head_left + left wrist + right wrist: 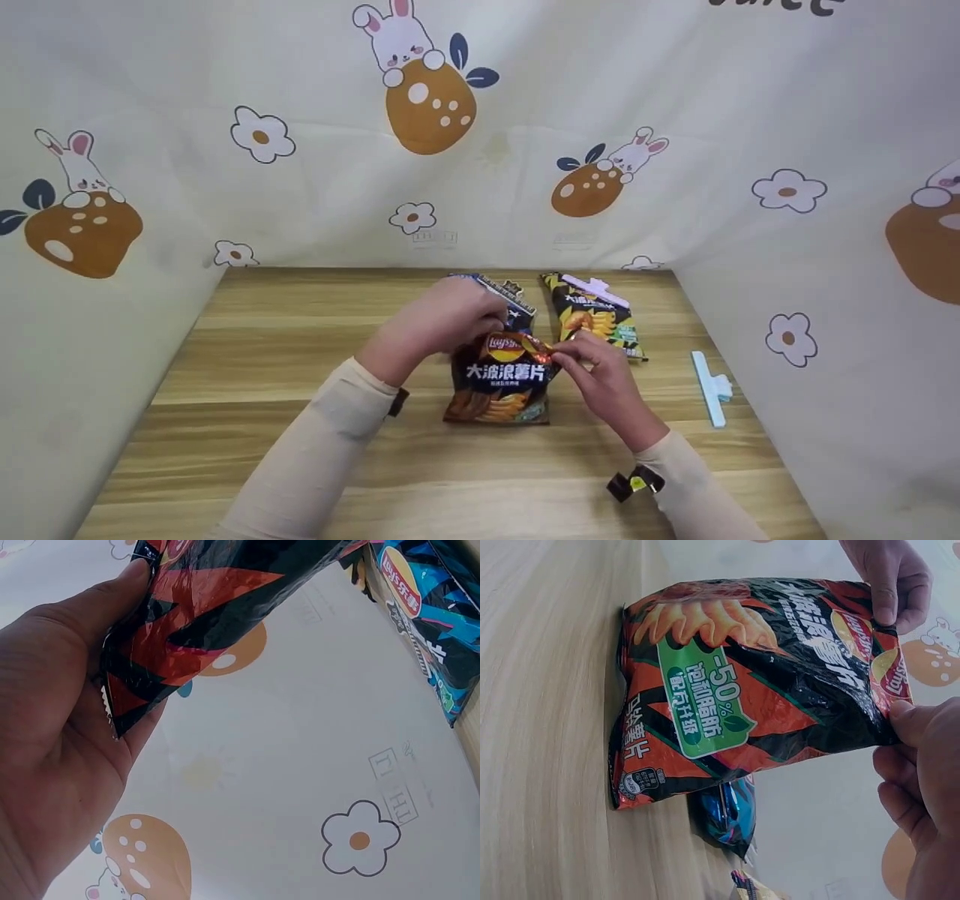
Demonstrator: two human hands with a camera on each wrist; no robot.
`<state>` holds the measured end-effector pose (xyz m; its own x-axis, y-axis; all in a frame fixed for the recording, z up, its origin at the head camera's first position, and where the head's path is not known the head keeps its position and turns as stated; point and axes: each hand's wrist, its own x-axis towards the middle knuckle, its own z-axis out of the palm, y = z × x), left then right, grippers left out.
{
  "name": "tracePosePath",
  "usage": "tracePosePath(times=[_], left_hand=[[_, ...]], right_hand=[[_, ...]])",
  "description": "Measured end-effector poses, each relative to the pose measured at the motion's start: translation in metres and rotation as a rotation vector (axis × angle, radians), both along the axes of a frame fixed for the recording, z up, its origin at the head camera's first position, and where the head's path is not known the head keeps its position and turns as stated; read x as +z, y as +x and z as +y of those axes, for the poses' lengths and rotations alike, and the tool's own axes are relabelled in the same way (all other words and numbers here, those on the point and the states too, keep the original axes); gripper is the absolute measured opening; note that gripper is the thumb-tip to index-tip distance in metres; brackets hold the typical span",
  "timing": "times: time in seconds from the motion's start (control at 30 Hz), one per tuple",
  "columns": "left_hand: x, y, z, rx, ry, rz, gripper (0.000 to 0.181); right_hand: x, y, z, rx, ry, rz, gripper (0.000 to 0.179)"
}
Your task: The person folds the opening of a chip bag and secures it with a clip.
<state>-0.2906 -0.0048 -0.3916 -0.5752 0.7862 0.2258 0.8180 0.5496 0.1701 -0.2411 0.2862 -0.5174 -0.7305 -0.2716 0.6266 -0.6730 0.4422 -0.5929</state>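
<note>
A black and red bag of potato chips (499,386) stands upright on the wooden table in the head view, its printed front toward me. My left hand (457,315) pinches its upper left corner, thumb on the front, as the left wrist view also shows. At the upper right corner, my right hand (600,371) pinches the bag between thumb and fingers. Along the top the bag's edge (889,671) is folded over, with part of a second logo showing beside the first. The bottom seal of the bag rests close on the table in the right wrist view.
Behind stands a blue chip bag (519,321) with a dark and gold clip (510,294) across its top, partly hidden. Right of it lies a yellow and black chip bag (596,322) with a pale pink clip (598,290). A light blue clip (709,390) lies near the table's right edge.
</note>
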Motion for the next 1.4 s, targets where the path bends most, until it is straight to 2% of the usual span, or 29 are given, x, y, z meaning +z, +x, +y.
tracePosePath(times=[0.27,0.37,0.6,0.77,0.87,0.97,1.07,1.17,1.3,1.4], left_hand=[[-0.002,-0.003,-0.004,-0.049,0.027,0.033,0.007],[-0.002,-0.003,-0.005,-0.047,0.031,0.048,0.008],[0.0,-0.001,-0.004,-0.039,0.047,0.012,0.01],[-0.001,0.001,-0.004,-0.034,0.049,0.014,0.009],[-0.002,0.001,-0.005,-0.029,0.044,0.014,0.01],[-0.002,0.001,-0.005,-0.014,0.039,0.004,0.011],[-0.002,0.001,-0.004,-0.003,0.032,-0.008,0.011],[-0.001,0.002,-0.003,0.001,0.029,-0.015,0.011],[-0.001,0.002,-0.004,0.005,0.021,-0.02,0.011],[-0.001,0.001,-0.004,0.002,0.017,-0.01,0.011]], right_hand=[[0.0,0.002,-0.001,0.022,-0.015,0.055,0.024],[-0.001,0.002,-0.002,0.027,-0.014,0.061,0.024],[0.001,0.004,0.003,0.002,-0.026,-0.085,0.023],[0.007,0.005,0.021,-0.017,0.019,-0.178,0.025],[0.012,0.002,0.04,-0.118,0.03,-0.223,0.02],[0.018,-0.004,0.065,-0.291,0.087,-0.271,0.017],[0.023,-0.01,0.098,-0.465,0.25,-0.335,0.029],[0.026,-0.012,0.132,-0.588,0.471,-0.426,0.049],[0.028,-0.007,0.17,-0.672,0.661,-0.58,0.063],[0.027,-0.005,0.189,-0.685,0.703,-0.673,0.059]])
